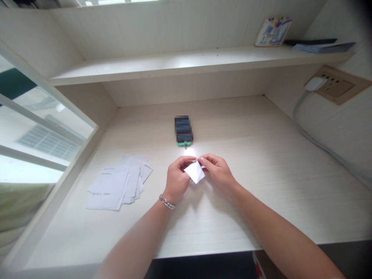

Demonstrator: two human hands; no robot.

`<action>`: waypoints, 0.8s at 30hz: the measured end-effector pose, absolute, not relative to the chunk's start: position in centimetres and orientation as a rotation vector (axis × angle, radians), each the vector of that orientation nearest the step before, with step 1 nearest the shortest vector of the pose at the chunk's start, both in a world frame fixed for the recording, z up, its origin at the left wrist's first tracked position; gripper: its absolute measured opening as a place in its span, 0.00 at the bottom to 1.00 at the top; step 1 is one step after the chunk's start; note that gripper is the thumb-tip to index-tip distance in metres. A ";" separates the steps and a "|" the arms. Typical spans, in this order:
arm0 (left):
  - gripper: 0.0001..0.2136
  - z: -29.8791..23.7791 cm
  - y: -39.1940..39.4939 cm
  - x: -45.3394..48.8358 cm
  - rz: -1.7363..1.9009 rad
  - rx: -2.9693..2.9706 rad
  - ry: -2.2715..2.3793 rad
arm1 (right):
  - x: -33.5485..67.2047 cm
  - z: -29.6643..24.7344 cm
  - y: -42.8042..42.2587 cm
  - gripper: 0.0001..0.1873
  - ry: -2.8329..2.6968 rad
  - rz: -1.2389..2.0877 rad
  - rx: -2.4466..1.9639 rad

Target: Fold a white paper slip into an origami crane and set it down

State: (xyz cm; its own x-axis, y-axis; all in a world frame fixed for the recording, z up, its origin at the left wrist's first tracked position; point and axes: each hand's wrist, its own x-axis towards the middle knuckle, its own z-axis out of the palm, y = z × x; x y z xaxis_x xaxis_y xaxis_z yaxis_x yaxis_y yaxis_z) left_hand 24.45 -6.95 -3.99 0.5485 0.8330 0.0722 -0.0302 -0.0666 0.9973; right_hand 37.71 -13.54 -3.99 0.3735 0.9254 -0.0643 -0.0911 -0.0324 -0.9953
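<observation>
A small piece of white folded paper is held between my two hands over the middle of the desk. My left hand, with a silver chain bracelet at the wrist, grips its left side. The fingers of my right hand pinch its upper right corner. Part of the paper's left edge is hidden by my left fingers. To the left of my hands lies a loose, spread pile of white paper sheets, some with faint printed lines.
A phone with a blurred screen and a green edge lies beyond my hands. Above runs a shelf with a small colourful packet and flat booklets. A grey cable hangs from the wall socket at right.
</observation>
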 end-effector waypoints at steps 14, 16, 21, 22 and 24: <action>0.14 -4.8 -6.6 24.4 0.841 1.580 0.907 | 36.6 -3.7 -14.2 0.08 -1.169 0.467 -1.639; 0.11 -4.8 -6.6 24.4 0.834 1.641 0.944 | 36.7 -3.7 -14.1 0.07 -1.133 0.522 -1.616; 0.09 -5.1 -5.9 24.2 0.775 1.660 0.976 | 37.3 -3.8 -13.7 0.14 -1.047 0.912 -1.399; 0.09 -5.1 -5.8 24.2 0.762 1.642 0.977 | 37.4 -3.9 -13.6 0.14 -1.013 0.980 -1.363; 0.10 -5.2 -5.6 24.2 0.745 1.607 0.968 | 37.6 -4.1 -13.4 0.14 -0.951 1.029 -1.340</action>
State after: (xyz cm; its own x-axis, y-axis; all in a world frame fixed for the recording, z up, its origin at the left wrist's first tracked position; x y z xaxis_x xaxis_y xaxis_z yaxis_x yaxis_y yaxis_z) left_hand 24.17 -5.63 -5.21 0.4754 0.8797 -0.0112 0.2142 -0.1034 0.9713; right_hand 37.60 -13.44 -4.07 0.2898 0.9562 -0.0404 -0.0340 -0.0319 -0.9989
